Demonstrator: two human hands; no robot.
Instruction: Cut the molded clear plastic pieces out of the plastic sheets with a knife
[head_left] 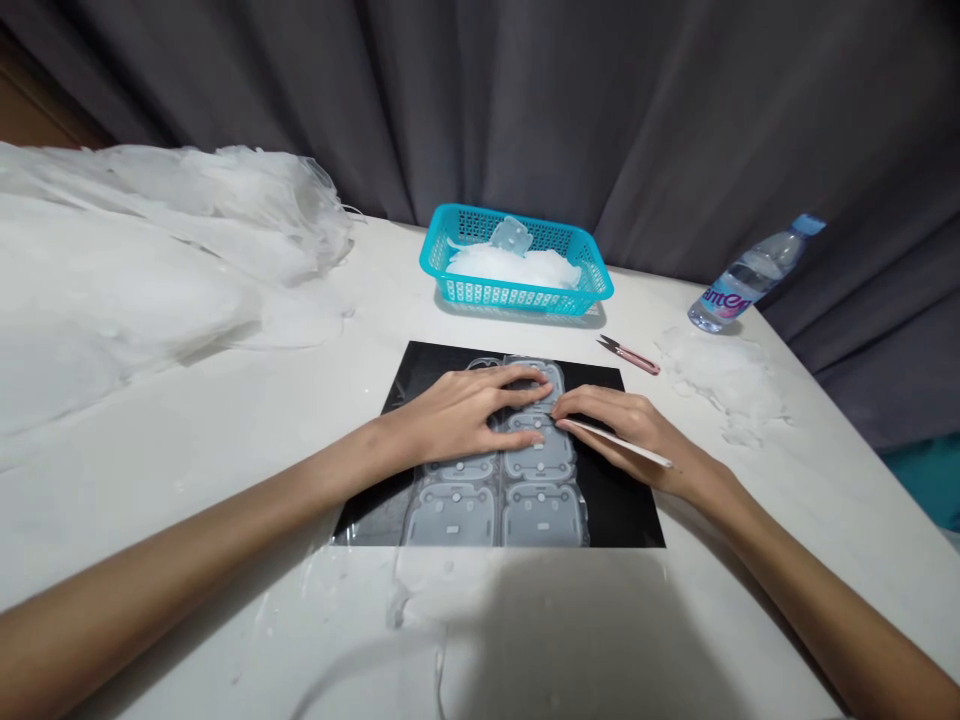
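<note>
A translucent sheet of moulded silicone-like pieces [541, 512], rounded rectangles joined in rows, lies on a black mat [622, 520]. My left hand [487, 405] rests flat on the sheet, fingers spread and pointing right, covering some of the upper pieces. Pinched in my right hand [630, 425] is a thin white stick-like tool [619, 442], slanting down to the right. Its working tip is hidden by my fingers, which are at the right edge of the sheet close to my left fingertips.
Behind the mat stands a turquoise basket [525, 298] holding translucent pieces. Pink-handled thread snips [630, 355] lie right of it, near thin clear scraps [731, 380] and a water bottle [754, 275]. A large heap of translucent sheets [150, 250] covers the table's left side.
</note>
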